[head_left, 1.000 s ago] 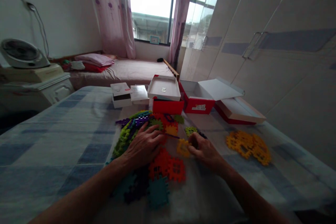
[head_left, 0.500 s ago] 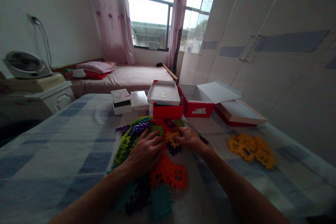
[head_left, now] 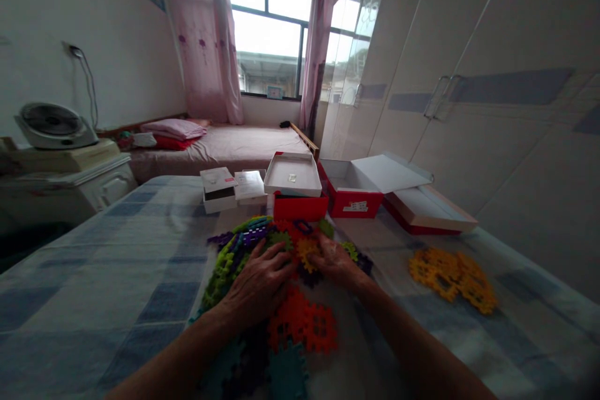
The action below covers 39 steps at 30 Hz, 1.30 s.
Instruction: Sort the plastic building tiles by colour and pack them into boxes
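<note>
Head view: the yellow piece lies partly beneath the right hand.

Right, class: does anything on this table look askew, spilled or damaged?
Slightly askew: the shallow white tray sits out of line on the red box, overhanging its left side. The coloured pieces lie jumbled around the left hand, but no damage is visible.

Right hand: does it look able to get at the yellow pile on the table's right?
Probably yes: the right hand is at another yellow piece, but only tablecloth shows between its forearm and the yellow pile.
</note>
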Motion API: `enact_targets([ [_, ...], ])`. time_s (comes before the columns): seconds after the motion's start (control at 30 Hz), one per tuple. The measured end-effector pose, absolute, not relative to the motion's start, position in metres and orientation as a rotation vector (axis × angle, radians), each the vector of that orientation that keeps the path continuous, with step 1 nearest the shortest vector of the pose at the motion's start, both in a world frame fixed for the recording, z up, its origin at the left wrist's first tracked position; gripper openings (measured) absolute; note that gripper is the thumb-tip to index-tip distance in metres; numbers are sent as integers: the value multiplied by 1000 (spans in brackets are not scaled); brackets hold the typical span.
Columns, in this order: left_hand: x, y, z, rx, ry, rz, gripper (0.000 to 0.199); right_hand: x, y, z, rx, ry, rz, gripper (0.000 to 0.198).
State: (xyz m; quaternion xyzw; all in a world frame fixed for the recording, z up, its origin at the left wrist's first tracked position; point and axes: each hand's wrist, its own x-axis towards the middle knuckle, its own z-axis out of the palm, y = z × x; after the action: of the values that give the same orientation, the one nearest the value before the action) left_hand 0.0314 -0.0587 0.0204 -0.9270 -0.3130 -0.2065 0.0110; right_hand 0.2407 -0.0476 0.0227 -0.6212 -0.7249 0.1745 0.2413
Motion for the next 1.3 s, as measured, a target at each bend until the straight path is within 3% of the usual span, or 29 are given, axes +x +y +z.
enact_targets([
  [0.47,32,-58,21,-2878,-977,-662,24,242,-47,28,-1661,-1787,543,16],
  [0.87,29,-55,17,-2870,-925,-696,22,324,-69,55,-1538,-1444,574,32],
  [1.1,27,-55,27,-2806,-880,-792,23,428,-103,52,-1985,-1393,156,33],
  [1.3,2,-46,55,-2743,-1073,-749,27,466,-110,39,-2135,-1587,-513,36],
])
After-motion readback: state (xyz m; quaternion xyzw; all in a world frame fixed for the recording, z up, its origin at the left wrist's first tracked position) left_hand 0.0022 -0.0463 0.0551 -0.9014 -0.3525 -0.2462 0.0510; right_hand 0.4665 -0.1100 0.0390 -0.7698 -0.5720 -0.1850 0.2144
